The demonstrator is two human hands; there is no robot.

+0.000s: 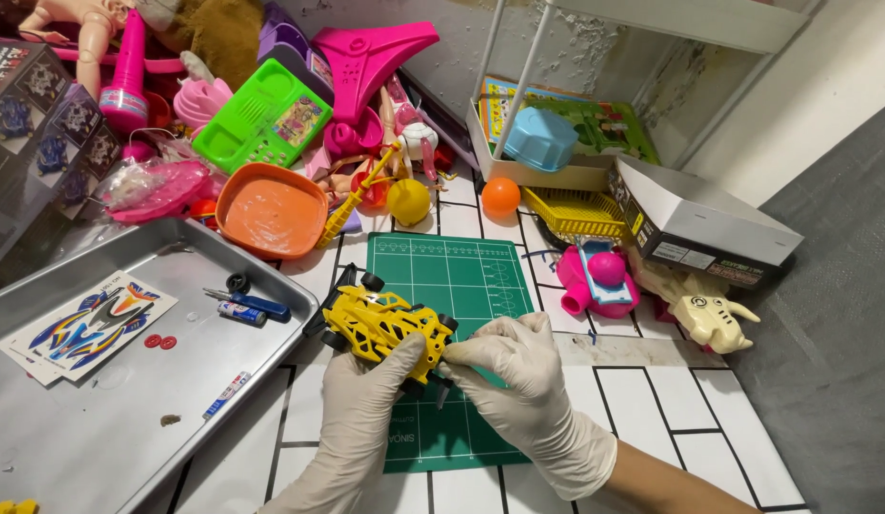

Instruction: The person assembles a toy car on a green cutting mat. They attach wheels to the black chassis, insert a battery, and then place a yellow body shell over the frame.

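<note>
Far left of frame: grey metal tray (128,419) on the counter, carrying a sticker sheet (85,326), two small red discs (160,342), a blue pen-like tool (252,306) and a small black wheel (238,283). Upper left: heap of plastic toys, a green toy panel (261,116), an orange bowl (271,211).

Centre: green cutting mat (461,276) on the white tiled counter (671,400). Yellow toy car (385,328), lattice shell, black wheels, sits low-centre over the mat's left edge, lifted in both gloved hands. Left hand (361,419) cups it from below, fingers curled shut around the underside and near flank. Right hand (518,381) pinches the car's rear end, fingers closed on it; a thin dark part pokes down between the hands, too small to identify.

Handling judgement: light, rigid plastic; the open lattice and thin struts likely snap under a squeeze, and gloves may slip on glossy shell. Best hold looks like the chassis sides near the wheels, not the shell ribs.

Right: yellow ball (409,201), orange ball (500,196), yellow basket (576,211), pink toy (599,281), cardboard box (709,228), cream animal figure (704,312).
</note>
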